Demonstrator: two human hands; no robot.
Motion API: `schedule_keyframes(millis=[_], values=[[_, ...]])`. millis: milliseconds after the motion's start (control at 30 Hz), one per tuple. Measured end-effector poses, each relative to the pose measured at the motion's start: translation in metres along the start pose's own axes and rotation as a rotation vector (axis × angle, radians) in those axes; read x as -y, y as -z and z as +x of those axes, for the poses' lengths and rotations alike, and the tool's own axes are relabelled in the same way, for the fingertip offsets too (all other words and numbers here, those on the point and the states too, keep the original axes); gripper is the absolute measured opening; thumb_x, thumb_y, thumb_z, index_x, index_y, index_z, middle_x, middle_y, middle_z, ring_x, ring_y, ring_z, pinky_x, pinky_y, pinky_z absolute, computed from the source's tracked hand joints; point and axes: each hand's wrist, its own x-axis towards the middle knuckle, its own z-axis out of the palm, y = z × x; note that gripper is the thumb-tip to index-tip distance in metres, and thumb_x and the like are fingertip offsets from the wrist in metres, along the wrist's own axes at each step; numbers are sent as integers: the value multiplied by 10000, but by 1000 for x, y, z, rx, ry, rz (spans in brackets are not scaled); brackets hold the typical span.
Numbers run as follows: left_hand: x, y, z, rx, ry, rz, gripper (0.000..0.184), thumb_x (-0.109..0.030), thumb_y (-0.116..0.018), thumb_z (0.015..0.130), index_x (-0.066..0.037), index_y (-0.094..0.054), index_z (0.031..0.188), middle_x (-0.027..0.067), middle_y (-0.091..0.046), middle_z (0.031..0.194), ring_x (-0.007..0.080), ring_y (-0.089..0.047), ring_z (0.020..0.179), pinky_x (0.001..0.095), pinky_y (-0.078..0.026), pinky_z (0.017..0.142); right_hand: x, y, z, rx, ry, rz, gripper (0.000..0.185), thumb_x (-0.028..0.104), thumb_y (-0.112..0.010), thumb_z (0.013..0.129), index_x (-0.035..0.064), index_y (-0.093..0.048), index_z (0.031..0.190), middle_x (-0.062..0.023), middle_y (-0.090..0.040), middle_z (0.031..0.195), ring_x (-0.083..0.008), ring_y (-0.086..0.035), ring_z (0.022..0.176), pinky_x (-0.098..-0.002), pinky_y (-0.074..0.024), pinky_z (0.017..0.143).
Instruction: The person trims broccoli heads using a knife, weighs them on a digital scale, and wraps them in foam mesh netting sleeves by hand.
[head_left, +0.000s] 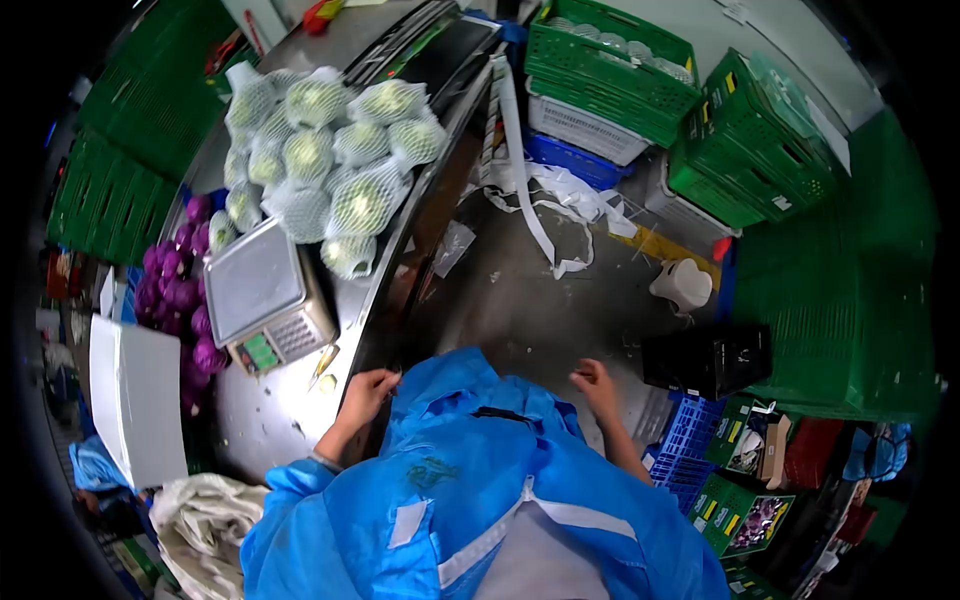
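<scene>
My left hand (pixel 370 393) is beside the front edge of the steel table, next to the blue jacket (pixel 450 430) I wear. Its fingers are pinched together; what lies between them, if anything, is too small to make out. Out over the floor on the other side, my right hand (pixel 594 382) has loosely bent fingers, slightly apart, and holds nothing I can see. Nearest the left hand on the table are a small yellowish tool (pixel 324 362) and a weighing scale (pixel 262 285) with a bare plate. Pale round vegetables in white foam nets (pixel 315 155) are piled behind the scale.
Purple vegetables (pixel 180 290) and a white box (pixel 135 400) stand left of the scale. Stacked green crates (pixel 610 70) line the back right. White strapping (pixel 530 210) trails on the floor. A white stool (pixel 683 285) and a black box (pixel 708 360) are to my right.
</scene>
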Motion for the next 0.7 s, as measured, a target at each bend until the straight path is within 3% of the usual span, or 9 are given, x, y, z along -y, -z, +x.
schedule_keyframes(millis=[167,233,333,367,400,500,600,633,700], values=[[-104,-34,183,149,-213,124,436,-327,-547,970,-8,-624,684,55,-571,580,131,-543,557,302,-433,562,45,-34,67,297,109,-297,224,168,-735,793,14,-645,928,-96,-668,748,-163,-648,726,-306,-513,667],[-107,-57,292,198,-236,-283,487,-372,-539,971,-2,-639,670,44,-601,604,123,-552,588,274,-441,618,74,-21,115,237,103,-397,202,180,-721,799,20,-635,888,-134,-676,773,-249,-664,716,-344,-513,644],[-152,-88,447,-34,-138,-473,376,-342,-547,968,15,-651,1019,64,-647,907,129,-591,837,263,-456,742,98,3,201,204,158,-521,171,179,-682,827,21,-624,858,-153,-679,779,-304,-673,722,-379,-513,631],[-162,-97,505,-91,-63,-620,431,-349,-553,963,22,-615,1176,84,-652,1049,145,-605,959,266,-467,812,108,13,229,197,194,-560,162,175,-666,840,20,-621,853,-153,-679,775,-310,-674,728,-388,-514,630],[-170,-97,560,-93,-16,-604,643,-397,-616,911,18,-441,1370,120,-559,1269,209,-552,1134,323,-444,945,117,21,257,178,155,-560,139,159,-640,852,24,-625,877,-155,-675,765,-324,-670,727,-394,-516,632],[-183,-114,712,-492,98,-583,772,-445,-697,833,18,-416,1383,143,-528,1306,266,-533,1160,376,-425,982,161,46,320,208,94,-670,210,139,-609,858,53,-621,1049,-172,-673,921,-349,-656,842,-417,-518,728],[-183,-111,822,-430,318,-942,879,-490,-767,744,43,-434,1358,157,-540,1290,283,-539,1149,394,-428,961,234,63,381,332,182,-839,313,153,-623,844,77,-590,1146,-170,-643,1079,-343,-629,956,-417,-498,805],[-153,-118,868,-418,333,-873,863,-496,-777,733,43,-473,1335,152,-572,1255,260,-546,1135,386,-430,941,250,68,402,343,122,-831,329,166,-617,851,81,-577,1166,-175,-636,1093,-357,-618,976,-431,-493,818],[-212,-104,856,-478,256,-597,821,-505,-775,732,16,-522,1315,126,-561,1298,243,-539,1157,350,-403,975,279,79,438,375,4,-814,362,192,-603,866,88,-550,1208,-185,-623,1120,-385,-595,1015,-460,-484,844]])
